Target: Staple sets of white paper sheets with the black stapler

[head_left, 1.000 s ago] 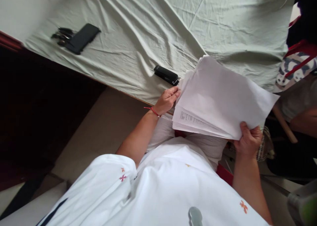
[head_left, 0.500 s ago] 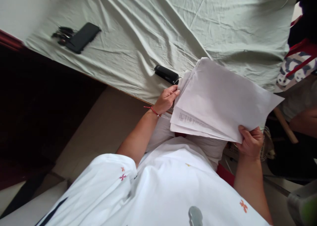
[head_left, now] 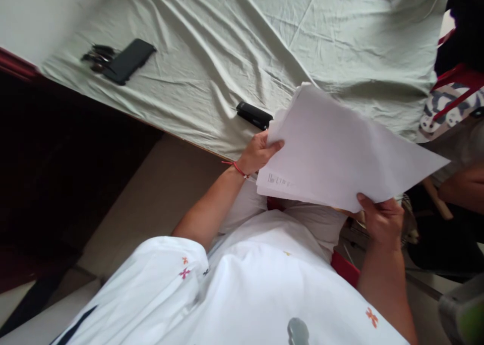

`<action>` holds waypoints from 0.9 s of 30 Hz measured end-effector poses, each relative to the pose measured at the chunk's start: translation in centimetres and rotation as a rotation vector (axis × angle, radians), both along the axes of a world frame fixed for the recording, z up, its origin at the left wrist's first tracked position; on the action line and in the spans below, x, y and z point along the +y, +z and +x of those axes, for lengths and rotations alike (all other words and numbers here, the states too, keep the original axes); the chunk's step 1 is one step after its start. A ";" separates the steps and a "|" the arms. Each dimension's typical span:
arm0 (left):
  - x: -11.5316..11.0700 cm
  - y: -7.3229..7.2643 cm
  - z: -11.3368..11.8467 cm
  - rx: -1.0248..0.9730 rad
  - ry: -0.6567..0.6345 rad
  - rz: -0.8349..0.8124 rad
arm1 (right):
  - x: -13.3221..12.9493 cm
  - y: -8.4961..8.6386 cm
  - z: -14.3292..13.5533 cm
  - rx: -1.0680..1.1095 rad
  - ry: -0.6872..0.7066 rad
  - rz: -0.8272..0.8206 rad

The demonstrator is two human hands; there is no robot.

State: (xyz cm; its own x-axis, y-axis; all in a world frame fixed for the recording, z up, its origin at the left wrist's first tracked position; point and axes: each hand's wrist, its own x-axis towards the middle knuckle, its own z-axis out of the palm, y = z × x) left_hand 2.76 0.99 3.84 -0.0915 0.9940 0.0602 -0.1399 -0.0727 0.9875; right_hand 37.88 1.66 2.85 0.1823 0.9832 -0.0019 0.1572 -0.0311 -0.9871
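Papers (head_left: 340, 148) are between the two sets of fingers, over the near edge of the cloth (head_left: 212, 62). Cloth is the biggest thing here and spreads out beyond both sets of fingers. Can't tell if the stack touches it.

Change on the stack: half a second ago the top sheet sat skewed, lower sheets fanned out at left. Now it covers most of them, with only a short strip of print left at the lower-left corner. My read: one closer stack, gripped from both sides.

Panda bag (head_left: 446, 110): beyond and right of the right fingers, well apart.

Right hand (head_left: 382, 219): thumb on top at the lower-right edge, other fingers mostly hidden. Holding papers.

Left hand (head_left: 259, 153): thumb now lies over the top sheet, was at the edge before. Rest go behind. Holding papers.

Phone (head_left: 130, 61): far left of the left fingers.

Stapler (head_left: 254, 115): just past the left fingers; contact unclear.

Keys (head_left: 100, 57): beside the phone, blurred.
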 end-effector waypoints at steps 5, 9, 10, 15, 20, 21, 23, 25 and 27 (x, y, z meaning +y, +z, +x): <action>2.3 2.1 -0.6 0.059 0.012 0.092 | 1.1 1.6 -0.4 -0.008 -0.122 0.148; 3.9 3.8 -1.6 0.175 0.123 0.113 | 2.6 3.0 -1.0 0.037 -0.155 0.255; 4.0 4.2 -2.0 0.189 0.142 0.121 | 2.9 3.2 -1.1 0.060 -0.141 0.275; 3.9 4.1 -2.8 0.194 0.066 0.171 | 4.7 3.0 -1.2 0.076 -0.040 0.229; 4.4 1.4 -1.9 0.233 0.014 0.106 | 6.1 2.0 -1.4 0.010 0.030 0.178; 4.4 1.2 -1.9 0.239 0.022 0.104 | 6.2 2.1 -1.4 0.030 0.039 0.189; 4.0 1.3 -2.1 0.236 0.020 0.123 | 6.3 2.4 -1.3 0.090 0.035 0.226; 3.6 1.8 -2.7 0.231 -0.024 0.147 | 6.4 2.7 -1.0 0.134 0.035 0.241; 3.3 2.1 -3.1 0.248 -0.093 0.144 | 6.4 2.8 -0.6 0.127 0.062 0.200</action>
State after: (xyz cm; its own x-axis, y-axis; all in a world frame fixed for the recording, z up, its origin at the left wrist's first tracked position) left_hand -0.36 4.31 5.95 0.0345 0.9769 0.2107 0.0913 -0.2130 0.9728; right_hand 37.31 8.04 5.68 0.1323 0.9757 0.1747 0.0268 0.1727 -0.9846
